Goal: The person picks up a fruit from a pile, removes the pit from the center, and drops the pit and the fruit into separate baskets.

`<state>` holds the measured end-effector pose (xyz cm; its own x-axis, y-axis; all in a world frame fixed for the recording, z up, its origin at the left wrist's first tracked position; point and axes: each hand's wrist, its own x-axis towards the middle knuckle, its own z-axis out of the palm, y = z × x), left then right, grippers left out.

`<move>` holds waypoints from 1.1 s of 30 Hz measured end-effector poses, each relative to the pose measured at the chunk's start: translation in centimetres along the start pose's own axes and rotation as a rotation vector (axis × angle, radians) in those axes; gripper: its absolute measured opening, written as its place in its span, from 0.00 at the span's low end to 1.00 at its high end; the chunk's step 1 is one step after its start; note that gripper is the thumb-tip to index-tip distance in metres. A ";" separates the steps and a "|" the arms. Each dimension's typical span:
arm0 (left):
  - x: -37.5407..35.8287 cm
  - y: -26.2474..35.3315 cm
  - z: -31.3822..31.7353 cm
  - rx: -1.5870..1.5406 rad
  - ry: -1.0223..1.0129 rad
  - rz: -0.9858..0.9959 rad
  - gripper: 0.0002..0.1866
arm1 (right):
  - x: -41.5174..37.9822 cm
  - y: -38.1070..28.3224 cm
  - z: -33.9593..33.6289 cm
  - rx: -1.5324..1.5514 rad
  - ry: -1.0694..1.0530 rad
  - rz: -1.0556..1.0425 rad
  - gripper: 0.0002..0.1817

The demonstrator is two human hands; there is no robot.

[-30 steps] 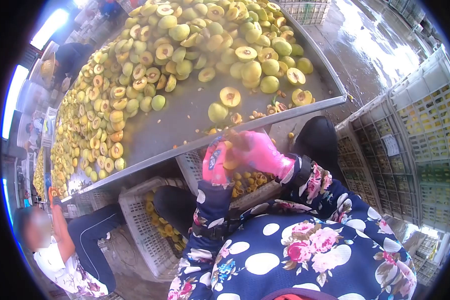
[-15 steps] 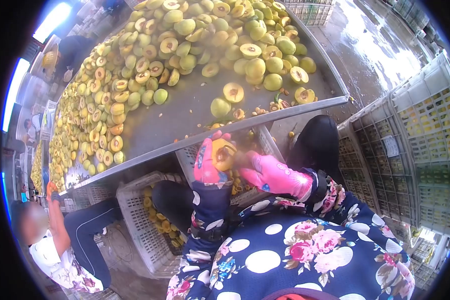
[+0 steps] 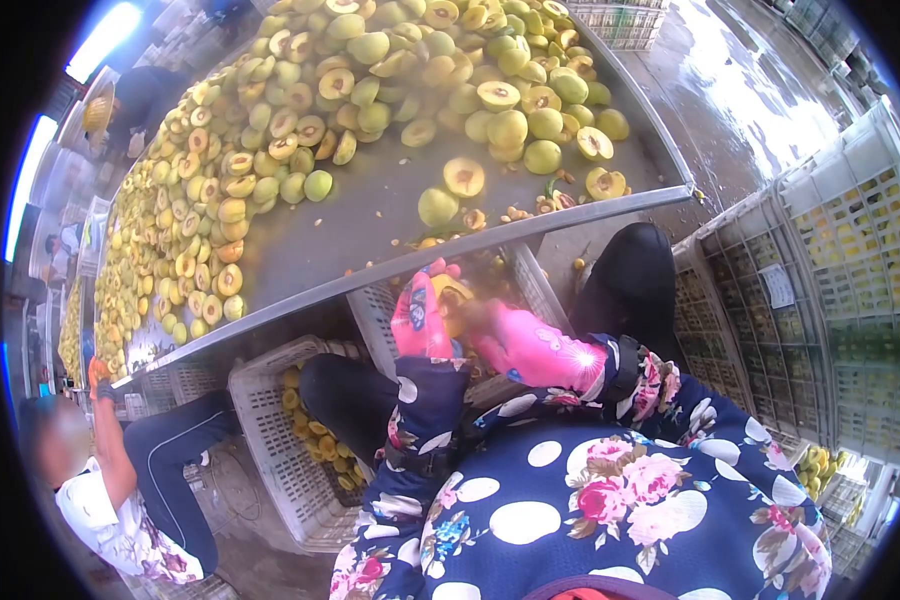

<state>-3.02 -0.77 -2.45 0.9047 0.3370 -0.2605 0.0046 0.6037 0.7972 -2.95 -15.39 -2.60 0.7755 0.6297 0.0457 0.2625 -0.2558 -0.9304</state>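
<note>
My left hand [image 3: 422,318], in a pink patterned glove, cups a halved peach [image 3: 454,292] with its yellow cut side turned toward my right. My right hand [image 3: 538,346], also pink-gloved, is closed with its fingertips at the cut face. Dirt or blur on the lens smears that spot, so I cannot make out what, if anything, the fingers hold. Both hands are above a white plastic crate [image 3: 375,318] between my knees, just below the metal table's edge. On the table [image 3: 370,215] lies a big heap of halved green-yellow peaches [image 3: 345,95], several with brown pits showing.
Another white crate [image 3: 270,440] at my left holds peach pieces. Stacked crates [image 3: 850,270] of fruit stand close on my right. The table's raised metal rim [image 3: 570,222] runs in front of me. A co-worker [image 3: 120,500] sits at the left, an orange-gloved hand at the table.
My right hand has moved slightly left and its fingers cover more of the peach half. The peach half has tilted in my left hand. The view has shifted slightly.
</note>
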 end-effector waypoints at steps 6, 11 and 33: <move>1.2 -0.7 -1.9 0.175 -0.023 -0.104 0.16 | 0.7 0.0 -1.2 -0.090 -0.280 0.154 0.14; 1.3 -0.6 -2.3 0.154 -0.064 -0.079 0.15 | 1.3 -1.7 -1.8 0.405 -0.436 0.513 0.14; 0.5 11.6 -16.9 0.206 0.299 0.266 0.18 | 0.8 1.8 -0.1 0.389 -0.601 0.646 0.13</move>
<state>-9.73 18.61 -2.59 0.7230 0.6735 -0.1536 -0.0997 0.3218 0.9416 -1.87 -15.40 -4.18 0.2513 0.7505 -0.6112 -0.4043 -0.4924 -0.7708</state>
